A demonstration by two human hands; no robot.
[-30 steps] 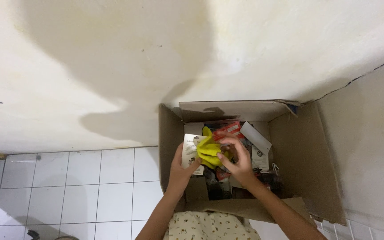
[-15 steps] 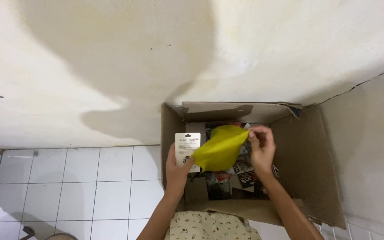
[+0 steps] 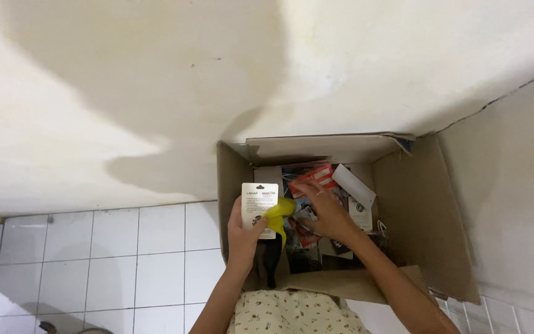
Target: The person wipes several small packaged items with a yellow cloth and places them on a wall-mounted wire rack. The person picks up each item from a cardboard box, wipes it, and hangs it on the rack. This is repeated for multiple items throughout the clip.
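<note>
My left hand grips a white card pack and yellow cloth at the cardboard box's left wall; my right hand lies open, hiding packets beneath.

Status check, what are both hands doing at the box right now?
Left hand grips white carded pack and yellow cloth. Right hand reaching among packets in cardboard box.

My left hand pinches a glossy white card-backed packet and a soft, matt yellow cloth. My right hand rests on shiny plastic-wrapped packets in the rough, matt brown cardboard box. To the left, the white floor tiles look smooth and slightly glossy; the far cream wall is matt and stained.
</note>
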